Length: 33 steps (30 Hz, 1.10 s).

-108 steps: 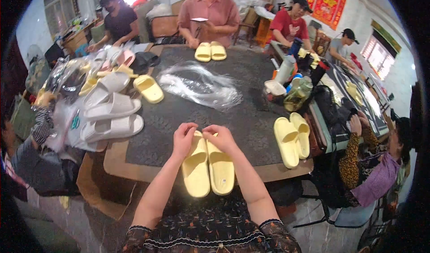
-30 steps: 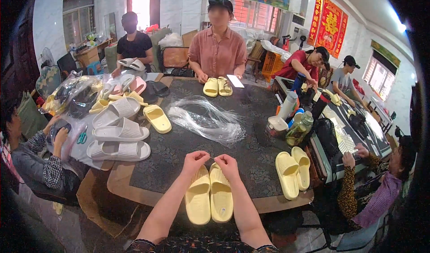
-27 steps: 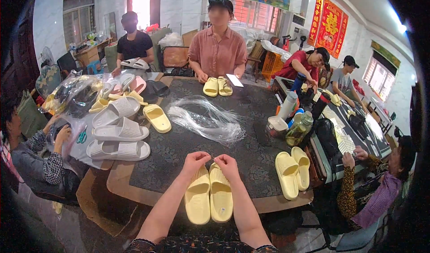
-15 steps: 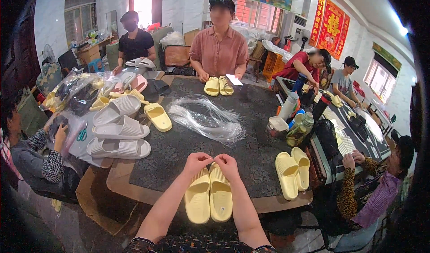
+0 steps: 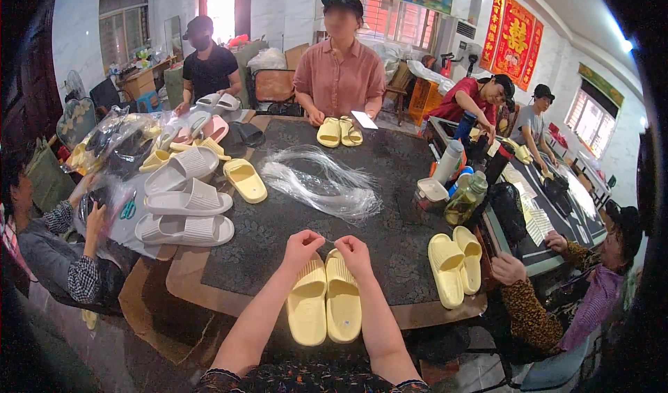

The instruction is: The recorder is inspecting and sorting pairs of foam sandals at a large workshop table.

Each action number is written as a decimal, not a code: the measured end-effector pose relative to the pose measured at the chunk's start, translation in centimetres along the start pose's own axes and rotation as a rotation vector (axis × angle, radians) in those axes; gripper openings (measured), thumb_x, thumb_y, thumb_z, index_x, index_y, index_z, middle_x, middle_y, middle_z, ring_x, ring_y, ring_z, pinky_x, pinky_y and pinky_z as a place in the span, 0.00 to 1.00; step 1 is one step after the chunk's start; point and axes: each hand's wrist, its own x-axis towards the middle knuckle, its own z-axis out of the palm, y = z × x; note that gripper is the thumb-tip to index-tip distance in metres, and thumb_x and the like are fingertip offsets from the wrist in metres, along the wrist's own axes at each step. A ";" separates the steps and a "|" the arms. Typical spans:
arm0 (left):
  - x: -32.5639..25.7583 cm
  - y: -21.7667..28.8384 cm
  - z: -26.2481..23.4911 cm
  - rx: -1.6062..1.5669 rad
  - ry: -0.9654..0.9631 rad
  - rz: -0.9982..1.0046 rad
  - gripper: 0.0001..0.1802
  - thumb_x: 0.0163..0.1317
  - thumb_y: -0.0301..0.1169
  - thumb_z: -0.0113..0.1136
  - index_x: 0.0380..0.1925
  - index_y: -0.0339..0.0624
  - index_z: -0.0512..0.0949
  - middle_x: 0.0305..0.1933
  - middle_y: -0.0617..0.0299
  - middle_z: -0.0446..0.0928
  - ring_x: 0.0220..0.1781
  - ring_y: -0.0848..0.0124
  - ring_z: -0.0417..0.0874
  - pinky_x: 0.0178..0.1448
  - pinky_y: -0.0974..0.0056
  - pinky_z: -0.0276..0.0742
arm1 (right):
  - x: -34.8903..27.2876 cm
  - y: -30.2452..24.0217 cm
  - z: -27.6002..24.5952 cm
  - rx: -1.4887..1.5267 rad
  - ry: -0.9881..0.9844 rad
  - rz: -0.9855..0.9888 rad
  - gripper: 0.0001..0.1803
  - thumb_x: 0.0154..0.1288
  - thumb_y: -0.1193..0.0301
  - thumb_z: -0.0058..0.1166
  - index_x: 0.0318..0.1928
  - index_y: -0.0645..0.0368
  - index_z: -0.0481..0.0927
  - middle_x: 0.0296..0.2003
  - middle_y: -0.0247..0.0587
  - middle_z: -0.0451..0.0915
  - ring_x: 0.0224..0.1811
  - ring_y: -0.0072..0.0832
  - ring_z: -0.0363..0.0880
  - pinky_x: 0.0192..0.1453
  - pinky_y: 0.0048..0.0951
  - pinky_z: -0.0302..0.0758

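Two yellow slippers side by side at near table edge. I see left hand and right hand above toes, fingers pinching thin clear strand between them. Right: green jar, contents unclear.

Two bare forearms enter from six o'clock. Left hand and right hand: ungloved, no rings visible. Dark floral-patterned garment at the lower edge.
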 end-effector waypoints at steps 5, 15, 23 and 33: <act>-0.4 0.8 0.3 0.021 -0.108 -0.037 0.08 0.56 0.30 0.65 0.32 0.37 0.82 0.27 0.67 0.80 0.28 0.82 0.76 0.33 0.73 0.72 | -0.2 -0.3 0.0 0.025 -0.087 0.002 0.09 0.61 0.68 0.58 0.34 0.61 0.81 0.23 0.26 0.76 0.26 0.13 0.70 0.31 0.19 0.68; -0.5 0.9 0.3 0.049 -0.112 -0.042 0.07 0.53 0.30 0.67 0.29 0.38 0.83 0.26 0.67 0.81 0.27 0.81 0.77 0.33 0.72 0.73 | 0.0 -0.2 -0.1 -0.045 -0.104 0.020 0.07 0.62 0.70 0.58 0.34 0.62 0.81 0.24 0.26 0.77 0.27 0.12 0.70 0.32 0.19 0.69; -0.3 -0.5 -0.1 0.077 -0.139 -0.058 0.08 0.53 0.30 0.67 0.30 0.37 0.83 0.26 0.65 0.81 0.28 0.81 0.77 0.34 0.73 0.72 | -0.6 -1.5 0.0 -0.020 -0.086 0.010 0.08 0.61 0.69 0.58 0.33 0.63 0.81 0.22 0.24 0.74 0.25 0.11 0.67 0.28 0.18 0.64; -0.7 1.0 0.6 0.070 -0.091 -0.016 0.06 0.54 0.29 0.66 0.27 0.37 0.82 0.24 0.69 0.79 0.26 0.82 0.74 0.31 0.73 0.70 | -0.6 -1.2 0.0 -0.037 -0.110 -0.022 0.08 0.62 0.69 0.58 0.33 0.62 0.80 0.22 0.23 0.74 0.25 0.09 0.66 0.29 0.17 0.64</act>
